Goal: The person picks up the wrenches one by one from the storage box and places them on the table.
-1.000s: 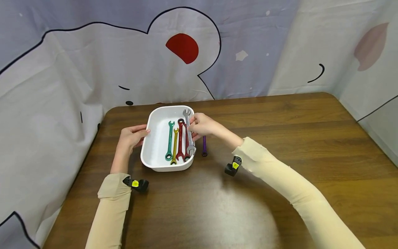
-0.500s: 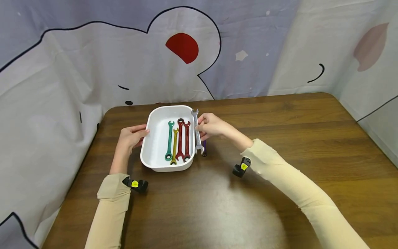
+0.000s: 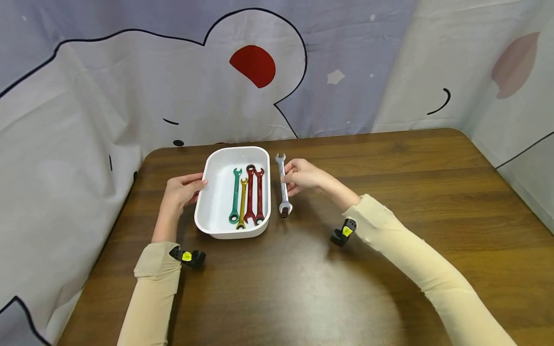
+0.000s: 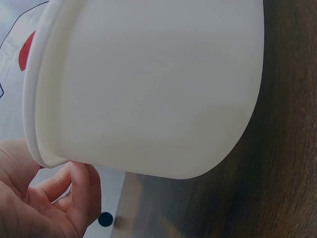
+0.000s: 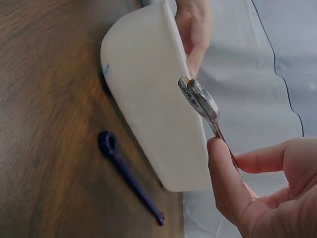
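My right hand (image 3: 303, 177) pinches a silver open-end wrench (image 3: 283, 185) just right of the white tub, with the wrench raised above the table. In the right wrist view the wrench's head (image 5: 200, 96) overlaps the tub wall. Beneath it, a purple wrench (image 5: 130, 176) lies on the table beside the tub. My left hand (image 3: 179, 192) grips the left rim of the white tub (image 3: 212, 211), thumb over the edge and fingers outside. Inside the tub lie a green wrench (image 3: 235, 194), a yellow wrench (image 3: 243, 202) and two red wrenches (image 3: 250, 194), side by side.
The brown wooden table (image 3: 389, 192) reaches well to the right of the tub. Behind it hangs a printed curtain (image 3: 173, 86), close to the back edge. Black wrist cameras (image 3: 193, 258) sit on both sleeves.
My right hand has lifted the silver wrench out of the tub and carried it right, past the rim, over the purple wrench. The left hand stays at the tub's rim.
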`<state>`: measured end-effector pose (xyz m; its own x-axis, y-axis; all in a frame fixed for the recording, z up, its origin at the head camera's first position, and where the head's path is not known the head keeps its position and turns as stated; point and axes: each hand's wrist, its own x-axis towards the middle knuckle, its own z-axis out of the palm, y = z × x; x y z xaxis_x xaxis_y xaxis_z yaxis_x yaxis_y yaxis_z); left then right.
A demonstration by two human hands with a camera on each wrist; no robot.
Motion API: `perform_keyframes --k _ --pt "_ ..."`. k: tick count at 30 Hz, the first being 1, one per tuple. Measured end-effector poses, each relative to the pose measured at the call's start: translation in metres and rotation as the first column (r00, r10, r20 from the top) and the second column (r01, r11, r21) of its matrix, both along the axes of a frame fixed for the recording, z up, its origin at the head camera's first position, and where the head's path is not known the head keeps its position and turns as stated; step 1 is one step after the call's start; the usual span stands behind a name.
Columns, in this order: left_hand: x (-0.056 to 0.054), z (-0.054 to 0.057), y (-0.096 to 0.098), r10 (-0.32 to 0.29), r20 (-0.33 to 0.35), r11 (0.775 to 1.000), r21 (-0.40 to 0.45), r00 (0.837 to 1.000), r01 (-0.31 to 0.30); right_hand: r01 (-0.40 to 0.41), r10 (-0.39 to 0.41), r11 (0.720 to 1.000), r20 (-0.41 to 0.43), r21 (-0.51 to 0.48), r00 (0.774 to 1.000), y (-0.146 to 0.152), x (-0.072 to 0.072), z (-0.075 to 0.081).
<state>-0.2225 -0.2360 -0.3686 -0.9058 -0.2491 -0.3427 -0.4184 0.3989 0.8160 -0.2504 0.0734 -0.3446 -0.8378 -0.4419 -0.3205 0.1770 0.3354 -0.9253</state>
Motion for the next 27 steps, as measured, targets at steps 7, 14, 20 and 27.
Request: perform_keyframes --k 7,14,20,27 --pt "0.000 -0.001 0.000 -0.002 -0.004 1.000 0.006 1.000 0.002 0.008 -0.008 1.000 0.038 0.006 0.999 0.010 -0.007 -0.009" --pt "-0.001 -0.002 -0.001 0.007 0.006 1.000 0.004 1.000 -0.007 0.024 -0.026 1.000 0.078 0.019 0.997 0.018 -0.012 -0.017" --pt "-0.001 -0.001 -0.001 0.003 0.006 1.000 0.010 1.000 -0.003 0.034 -0.037 0.999 0.113 0.027 0.993 0.025 -0.019 -0.026" --pt "-0.001 0.000 0.000 0.003 0.009 1.000 0.006 1.000 -0.003 0.040 -0.047 0.998 0.144 0.047 0.989 0.029 -0.022 -0.032"
